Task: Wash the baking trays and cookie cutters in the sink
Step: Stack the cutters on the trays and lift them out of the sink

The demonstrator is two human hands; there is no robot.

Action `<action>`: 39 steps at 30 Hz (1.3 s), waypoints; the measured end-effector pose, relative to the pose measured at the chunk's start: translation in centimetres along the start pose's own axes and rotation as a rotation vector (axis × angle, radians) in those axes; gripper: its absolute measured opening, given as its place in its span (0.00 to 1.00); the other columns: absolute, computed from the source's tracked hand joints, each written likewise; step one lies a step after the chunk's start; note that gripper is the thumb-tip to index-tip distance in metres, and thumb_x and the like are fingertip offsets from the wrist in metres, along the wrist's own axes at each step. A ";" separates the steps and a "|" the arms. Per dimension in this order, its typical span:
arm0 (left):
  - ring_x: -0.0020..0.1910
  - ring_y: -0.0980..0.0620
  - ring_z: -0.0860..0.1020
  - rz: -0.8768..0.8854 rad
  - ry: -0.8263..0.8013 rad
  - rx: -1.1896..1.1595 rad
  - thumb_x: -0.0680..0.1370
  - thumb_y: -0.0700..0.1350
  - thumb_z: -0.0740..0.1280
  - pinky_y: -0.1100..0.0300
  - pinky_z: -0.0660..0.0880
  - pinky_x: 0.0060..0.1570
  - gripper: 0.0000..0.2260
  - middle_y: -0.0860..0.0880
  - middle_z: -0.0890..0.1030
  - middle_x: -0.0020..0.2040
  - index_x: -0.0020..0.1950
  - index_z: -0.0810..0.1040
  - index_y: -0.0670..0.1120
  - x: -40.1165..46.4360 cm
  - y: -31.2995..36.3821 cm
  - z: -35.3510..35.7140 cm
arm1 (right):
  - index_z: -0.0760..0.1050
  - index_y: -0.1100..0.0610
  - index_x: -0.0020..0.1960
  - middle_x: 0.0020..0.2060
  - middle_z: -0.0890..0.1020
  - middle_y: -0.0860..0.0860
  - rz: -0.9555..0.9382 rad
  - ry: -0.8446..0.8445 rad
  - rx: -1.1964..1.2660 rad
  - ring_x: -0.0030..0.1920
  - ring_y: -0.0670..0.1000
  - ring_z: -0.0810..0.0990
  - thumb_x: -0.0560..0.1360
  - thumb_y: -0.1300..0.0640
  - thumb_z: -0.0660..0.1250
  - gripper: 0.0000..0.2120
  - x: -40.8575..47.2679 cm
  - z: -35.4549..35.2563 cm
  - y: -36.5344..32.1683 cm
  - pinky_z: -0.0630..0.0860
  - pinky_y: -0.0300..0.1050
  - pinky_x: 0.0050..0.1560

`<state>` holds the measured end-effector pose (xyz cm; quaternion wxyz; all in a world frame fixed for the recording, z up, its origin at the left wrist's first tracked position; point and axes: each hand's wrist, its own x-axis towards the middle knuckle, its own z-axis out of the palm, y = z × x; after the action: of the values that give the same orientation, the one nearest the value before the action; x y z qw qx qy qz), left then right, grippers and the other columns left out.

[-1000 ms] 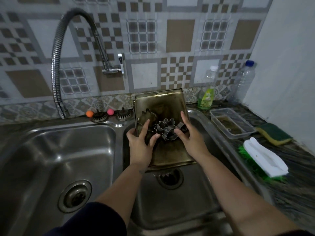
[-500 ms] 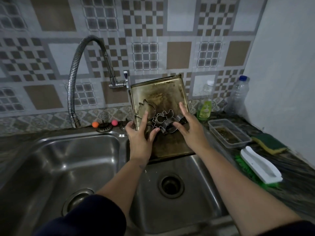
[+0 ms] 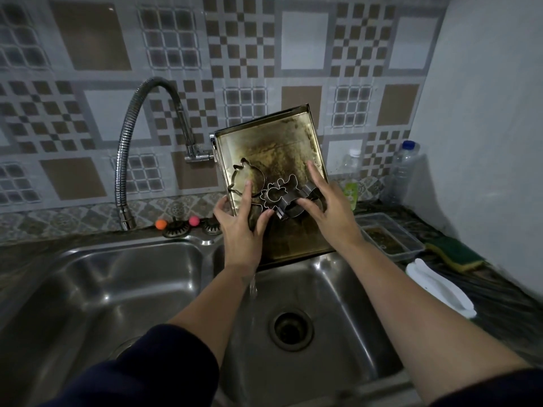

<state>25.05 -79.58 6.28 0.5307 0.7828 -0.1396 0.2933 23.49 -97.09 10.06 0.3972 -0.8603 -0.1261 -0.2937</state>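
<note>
Versus half a second ago, I see the stained rectangular metal baking tray [image 3: 279, 148] raised higher and tipped steeper over the right basin of the stainless double sink [image 3: 338, 304]; a thin stream of water [image 3: 253, 286] now runs off its lower edge. Both hands keep the same hold.

Left hand [image 3: 241, 230]: thumb hooked behind the tray's left rim, fingers [image 3: 246, 195] spread flat, pressing the shiny open-outline metal cookie cutters [image 3: 276, 192] against the tray face. Right hand [image 3: 332, 212]: fingers splayed, thumb and palm pressing a round cutter on the right side.

Tray surface is brown-black with burnt patches, its rim thin and folded. The cutters are thin steel bands in lobed and figure shapes.

On the dark worktop [image 3: 499, 292] to the right: clear plastic tub [image 3: 390, 236], green-yellow sponge [image 3: 455, 254], white-handled brush [image 3: 440, 289]. Corrugated chrome gooseneck tap [image 3: 129, 160] at left.
</note>
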 end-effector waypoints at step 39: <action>0.68 0.39 0.66 -0.158 -0.054 0.303 0.76 0.59 0.63 0.53 0.63 0.69 0.30 0.41 0.57 0.70 0.75 0.54 0.65 -4.9 -0.3 -4.8 | 0.50 0.33 0.74 0.74 0.65 0.49 0.190 -0.148 0.109 0.73 0.49 0.63 0.74 0.39 0.63 0.33 -5.0 2.7 -2.0 0.63 0.48 0.71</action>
<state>19.86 -75.50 4.36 0.4241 0.8700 -0.0458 0.2472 19.75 -93.66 6.86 0.4590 -0.8648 -0.0887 -0.1834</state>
